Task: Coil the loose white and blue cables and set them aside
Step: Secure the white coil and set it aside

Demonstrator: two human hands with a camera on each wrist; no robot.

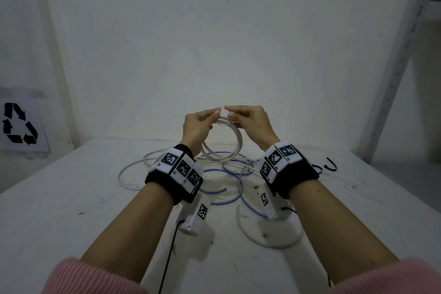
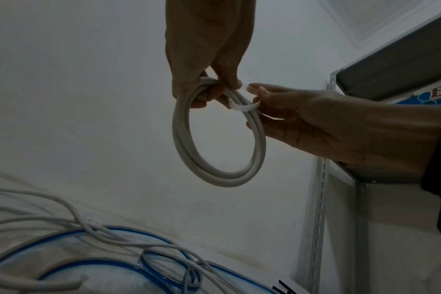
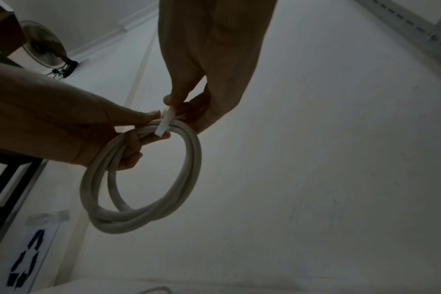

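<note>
We see a coiled white cable (image 1: 223,137) held up above the table (image 1: 71,198), a ring of several turns hanging between the two hands. The left hand (image 1: 196,124) has its fingers curled through the upper left of the ring, its grip clamped on the bundled turns. The right hand (image 1: 249,122) pinches at the top right of the coil, where a flat white tie strip (image 2: 242,106) crosses over the turns; in the right wrist view the strip (image 3: 165,123) stands up between thumb and forefinger of that hand. We think the strip is wrapped round the bundle, but the dim wrist views do not let us say how far. The fingertips of both hands nearly meet at the top of the ring, and the rest of the coil hangs free below them, clear of the table.

Under and beyond the wrists, loose white cable (image 1: 133,169) and blue cable (image 1: 229,198) lie in overlapping loops on the table, tangled together in the left wrist view. A small black hook-shaped piece (image 1: 330,166) lies on the table to the right. A recycling sign (image 1: 19,124) hangs on the wall at the left, and a slotted metal shelf upright (image 1: 391,83) rises on the right.
</note>
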